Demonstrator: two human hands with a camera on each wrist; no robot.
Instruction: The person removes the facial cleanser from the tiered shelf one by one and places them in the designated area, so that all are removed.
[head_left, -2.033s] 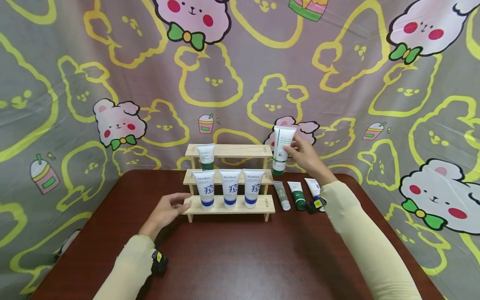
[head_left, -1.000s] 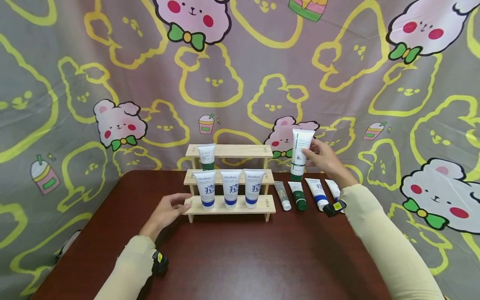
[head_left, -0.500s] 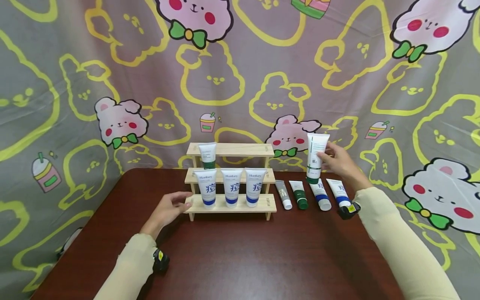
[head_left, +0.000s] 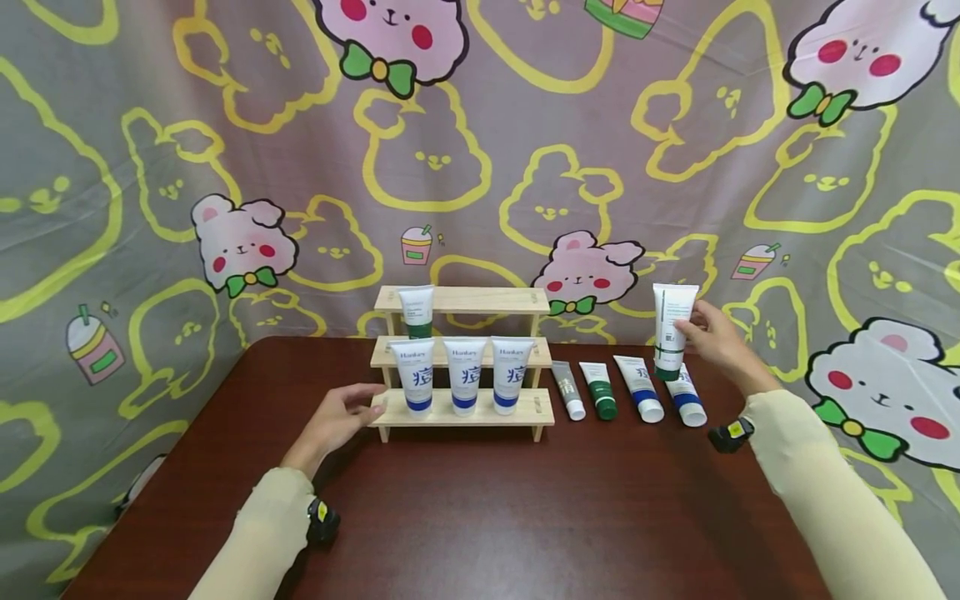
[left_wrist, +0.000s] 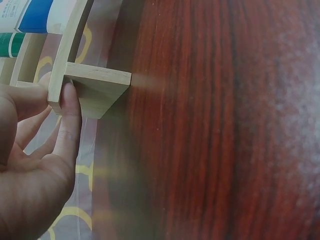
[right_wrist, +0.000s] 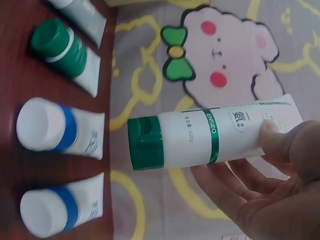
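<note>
My right hand (head_left: 716, 337) holds a white squeeze tube (head_left: 672, 329) with a green cap, upright and cap down in the head view, above the far right of the table. In the right wrist view the thumb (right_wrist: 275, 142) presses its printed side, fingers behind. My left hand (left_wrist: 35, 165) pinches the left end of the lowest board of a stepped wooden display stand (head_left: 461, 423), thumb on top and a finger beneath. Three white and blue tubes (head_left: 464, 375) stand on that board. A white and green tube (head_left: 417, 310) stands at the left of the stand.
Right of the stand several tubes lie in a row: a grey one (head_left: 567, 390), a green and white one (head_left: 598, 390), and two white and blue ones, one (head_left: 640, 388) beside the other (head_left: 687, 400). A cartoon-print cloth (head_left: 510, 125) hangs behind the dark wooden table (head_left: 495, 508).
My right hand has carried the white tube with the green cap to the right and slightly down, from beside the stand to over the rightmost lying tube. The left hand stays on the stand.
</note>
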